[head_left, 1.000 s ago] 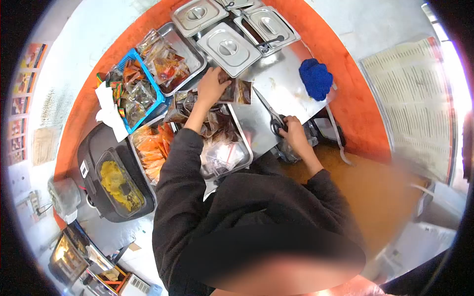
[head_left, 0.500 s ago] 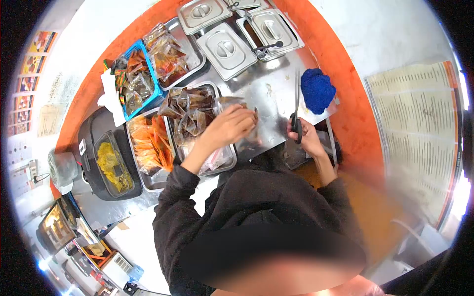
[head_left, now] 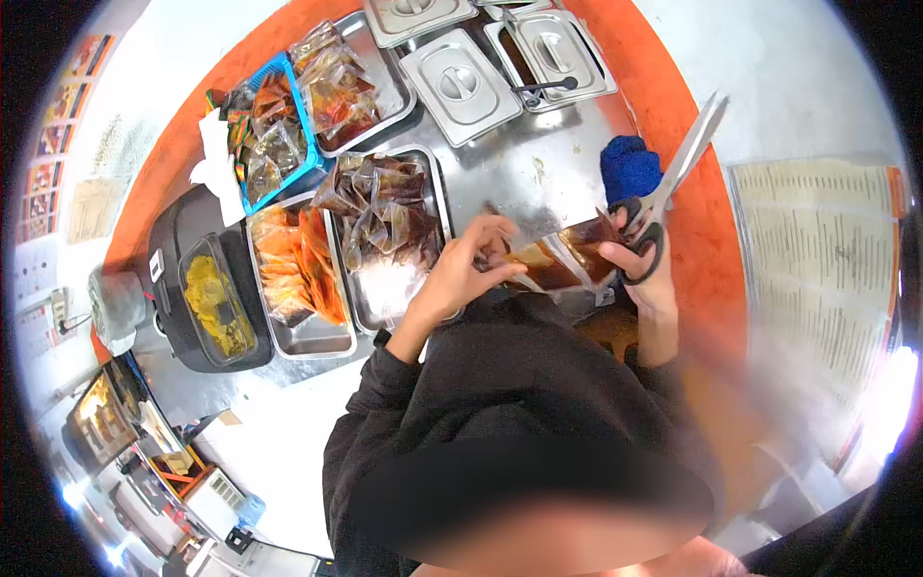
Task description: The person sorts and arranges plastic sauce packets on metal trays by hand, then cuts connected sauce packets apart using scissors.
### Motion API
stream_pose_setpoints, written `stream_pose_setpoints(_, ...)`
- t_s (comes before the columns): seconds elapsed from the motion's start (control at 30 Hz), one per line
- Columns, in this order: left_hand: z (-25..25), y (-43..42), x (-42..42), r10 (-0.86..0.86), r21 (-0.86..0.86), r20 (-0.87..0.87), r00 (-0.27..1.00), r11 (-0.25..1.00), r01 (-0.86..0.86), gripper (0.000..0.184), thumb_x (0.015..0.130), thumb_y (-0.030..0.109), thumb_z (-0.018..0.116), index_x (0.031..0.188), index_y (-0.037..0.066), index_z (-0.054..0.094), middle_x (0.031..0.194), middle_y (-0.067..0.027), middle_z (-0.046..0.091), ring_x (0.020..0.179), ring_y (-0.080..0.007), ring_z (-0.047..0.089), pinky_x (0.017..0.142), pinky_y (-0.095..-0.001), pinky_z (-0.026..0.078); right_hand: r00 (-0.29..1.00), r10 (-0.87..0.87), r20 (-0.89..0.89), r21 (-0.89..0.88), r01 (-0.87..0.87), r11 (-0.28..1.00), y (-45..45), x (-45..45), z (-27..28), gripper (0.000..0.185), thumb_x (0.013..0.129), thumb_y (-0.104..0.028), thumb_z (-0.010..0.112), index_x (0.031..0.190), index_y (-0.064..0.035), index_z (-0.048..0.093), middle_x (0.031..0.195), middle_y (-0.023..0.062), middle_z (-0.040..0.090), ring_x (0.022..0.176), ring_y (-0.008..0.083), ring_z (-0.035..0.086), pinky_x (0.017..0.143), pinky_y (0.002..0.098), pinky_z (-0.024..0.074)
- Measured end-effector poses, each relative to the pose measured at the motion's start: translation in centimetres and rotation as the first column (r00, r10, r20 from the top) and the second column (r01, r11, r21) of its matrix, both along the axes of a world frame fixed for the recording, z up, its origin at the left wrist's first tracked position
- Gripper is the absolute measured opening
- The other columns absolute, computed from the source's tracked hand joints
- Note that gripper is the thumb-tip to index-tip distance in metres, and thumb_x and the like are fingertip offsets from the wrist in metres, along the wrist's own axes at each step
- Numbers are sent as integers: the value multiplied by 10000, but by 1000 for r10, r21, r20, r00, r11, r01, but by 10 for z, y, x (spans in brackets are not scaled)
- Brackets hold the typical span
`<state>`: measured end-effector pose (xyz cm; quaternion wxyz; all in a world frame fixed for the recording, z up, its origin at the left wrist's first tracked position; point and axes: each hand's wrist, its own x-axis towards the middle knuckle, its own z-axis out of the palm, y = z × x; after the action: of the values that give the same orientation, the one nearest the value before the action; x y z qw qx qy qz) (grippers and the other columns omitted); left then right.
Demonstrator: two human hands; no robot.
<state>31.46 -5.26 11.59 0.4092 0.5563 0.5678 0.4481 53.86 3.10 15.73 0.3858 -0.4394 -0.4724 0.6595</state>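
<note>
My left hand [head_left: 471, 264] is closed on the left end of a strip of clear sachets [head_left: 548, 267] filled with brown sauce. The strip stretches across to my right hand [head_left: 649, 274], which holds black-handled scissors [head_left: 673, 168], blades pointing up and away. The right end of the strip lies at my right fingers, beside the scissor handles. To the left of my left hand, a metal tray [head_left: 438, 192] holds a pile of dark brown sachets [head_left: 377, 207]. A crumpled blue cloth [head_left: 630, 169] lies behind the scissors.
Farther left are a tray [head_left: 327, 340] of orange sachets, a blue basket [head_left: 310, 125] and another metal tray [head_left: 404, 96] with sachets. Lidded steel containers [head_left: 460, 85] stand at the back. A black case [head_left: 178, 288] with a yellow-filled container [head_left: 216, 308] is at far left.
My left hand has left the tray and moved right with the sachets, which now stretch between both hands. My right hand has raised the scissors and turned them up to the right.
</note>
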Motion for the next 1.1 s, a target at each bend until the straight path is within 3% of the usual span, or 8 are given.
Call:
stream_pose_setpoints(0.07,10,4,-6,-174,-236,196,965,947,218,368,723,154,764,1031,46,595,759,-70,564,629,-181,517,581,-275,421,993,63,-95,11,-62,998,2,-11,35,394,644,-74,794,898,-61,492,803,-8,525,740,92,517,666,229,407)
stream_pose_setpoints(0.2,-56,15,4,-321,276,-212,923,887,372,374,761,304,728,1009,39,637,840,-98,617,790,-211,557,700,-323,442,972,117,-204,41,-111,993,13,-15,76,443,637,-144,765,937,-58,450,901,62,529,836,148,546,757,265,438)
stream_pose_setpoints(0.3,-69,7,18,-461,55,-16,887,885,461,341,782,271,718,1016,36,640,878,-103,634,814,-196,588,732,-318,455,984,77,-163,93,-62,994,31,-5,91,490,642,-182,763,988,-36,447,1009,142,538,964,212,563,900,333,447)
stream_pose_setpoints(0.37,-65,-6,21,-450,-39,159,879,887,461,278,822,221,686,1003,16,640,862,-81,648,831,-143,594,758,-301,458,971,-38,-237,255,100,962,40,-7,89,288,714,-40,721,918,-62,520,823,14,569,734,83,547,656,202,430)
stream_pose_setpoints(0.6,-78,-43,7,130,-329,553,823,942,72,171,889,186,612,861,18,624,772,19,617,684,-33,519,615,-199,415,912,-259,319,574,32,819,78,24,-16,307,745,-49,752,891,-22,484,789,0,539,730,73,490,649,215,402)
stream_pose_setpoints(0.73,-119,-15,20,145,-377,171,975,923,-71,241,858,254,648,834,17,622,720,-6,627,642,-49,533,583,-207,416,745,-386,544,678,-119,726,72,18,-52,283,759,-105,746,831,-33,482,747,35,535,699,95,481,642,257,414)
stream_pose_setpoints(0.93,-127,-30,39,398,-266,246,884,904,-334,176,820,148,691,901,8,621,767,-31,648,711,-74,581,607,-216,442,725,590,356,-180,-566,805,18,67,-68,335,861,-357,638,812,-37,552,691,2,546,653,81,492,609,237,400)
stream_pose_setpoints(1.1,-92,-55,61,623,-579,724,295,782,-230,290,822,87,684,1078,35,558,1038,-46,610,924,-139,595,743,-270,476,477,869,133,-552,-693,464,-9,103,-101,453,875,-492,559,795,-46,568,647,37,578,604,121,551,583,253,425)
